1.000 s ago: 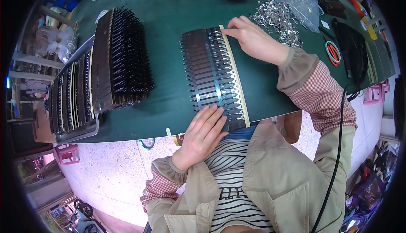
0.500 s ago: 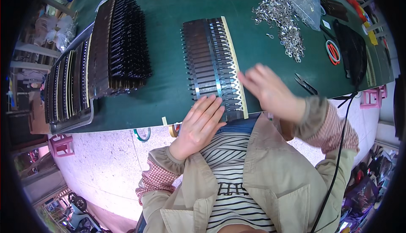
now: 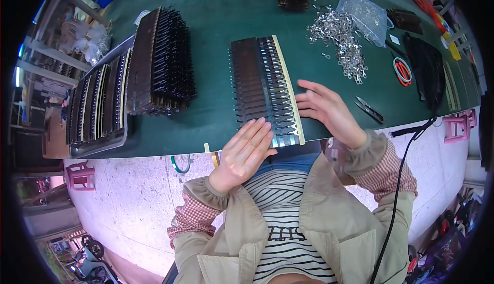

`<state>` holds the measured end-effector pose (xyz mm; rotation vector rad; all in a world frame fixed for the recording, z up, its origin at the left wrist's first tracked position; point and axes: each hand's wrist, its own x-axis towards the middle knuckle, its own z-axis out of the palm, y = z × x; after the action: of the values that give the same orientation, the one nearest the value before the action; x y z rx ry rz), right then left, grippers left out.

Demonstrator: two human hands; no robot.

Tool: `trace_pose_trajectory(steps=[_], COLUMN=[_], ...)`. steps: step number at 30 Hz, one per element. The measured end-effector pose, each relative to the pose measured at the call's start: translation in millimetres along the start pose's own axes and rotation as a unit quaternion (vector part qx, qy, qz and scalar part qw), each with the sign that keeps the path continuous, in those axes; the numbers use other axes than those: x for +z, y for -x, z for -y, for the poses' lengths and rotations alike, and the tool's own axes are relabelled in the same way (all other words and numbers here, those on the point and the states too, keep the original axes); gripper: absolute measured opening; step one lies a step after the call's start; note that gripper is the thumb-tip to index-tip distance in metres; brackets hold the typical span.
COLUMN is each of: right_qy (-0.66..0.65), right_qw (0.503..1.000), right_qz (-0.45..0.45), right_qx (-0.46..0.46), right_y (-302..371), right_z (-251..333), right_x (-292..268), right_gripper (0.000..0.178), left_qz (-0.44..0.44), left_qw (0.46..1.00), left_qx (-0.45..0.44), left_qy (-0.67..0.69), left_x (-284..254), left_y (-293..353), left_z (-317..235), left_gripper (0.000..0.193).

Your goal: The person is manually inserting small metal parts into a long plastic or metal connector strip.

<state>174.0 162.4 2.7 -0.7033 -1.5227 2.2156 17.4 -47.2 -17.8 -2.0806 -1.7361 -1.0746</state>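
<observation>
A dark brown rack of narrow parts in rows (image 3: pixel 249 83) lies on the green table in front of me. Small silvery ring-ended terminals line its right side, beside a pale yellow strip (image 3: pixel 286 80). Over the rack's near left corner my left hand (image 3: pixel 242 152) lies flat, its fingers stretched out side by side. My right hand (image 3: pixel 332 111) is at the strip's right edge, fingers apart, with nothing visible in them. Whether its fingertips touch the strip I cannot tell.
A pile of loose silvery terminals (image 3: pixel 342 42) lies at the far right by a clear plastic bag (image 3: pixel 364 16). Small black snips (image 3: pixel 369 110), red-and-white looped handles (image 3: pixel 402 72) and a black bag (image 3: pixel 425 70) lie rightward. Leftward stand a bristly dark stack (image 3: pixel 159 62) and a metal tray (image 3: pixel 110 142).
My right hand, blurred before, has dropped slightly along the strip and its fingers have spread. My left hand stays on the rack's near corner. The whole view has shifted a little.
</observation>
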Motion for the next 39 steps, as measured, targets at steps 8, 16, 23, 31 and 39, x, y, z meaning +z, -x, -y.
trace_pose_trajectory(steps=[8,16,23,31,39], right_qy=[-0.042,-0.045,-0.047,-0.084,-0.100], right_qw=[0.996,0.998,0.995,0.987,0.973], right_qz=[0.050,0.043,0.040,0.040,-0.054], right_qx=[0.060,-0.022,-0.081,-0.134,-0.199], right_y=[-30,-14,-4,-2,0], right_z=[-2,8,22,17,-2], right_x=[6,12,24,44,53], right_gripper=[0.043,0.042,0.042,0.043,0.048], left_qz=[-0.026,-0.078,-0.322,-0.314,-0.353], left_qw=[0.999,0.991,0.851,0.602,0.471], left_qx=[-0.027,-0.071,-0.326,-0.366,-0.328], left_qy=[0.029,-0.077,0.259,0.637,0.738], left_x=[8,-10,15,21,2], left_y=[5,37,73,27,-37], left_z=[-7,-22,-45,-54,-42], left_gripper=[0.044,0.049,0.063,0.064,0.054])
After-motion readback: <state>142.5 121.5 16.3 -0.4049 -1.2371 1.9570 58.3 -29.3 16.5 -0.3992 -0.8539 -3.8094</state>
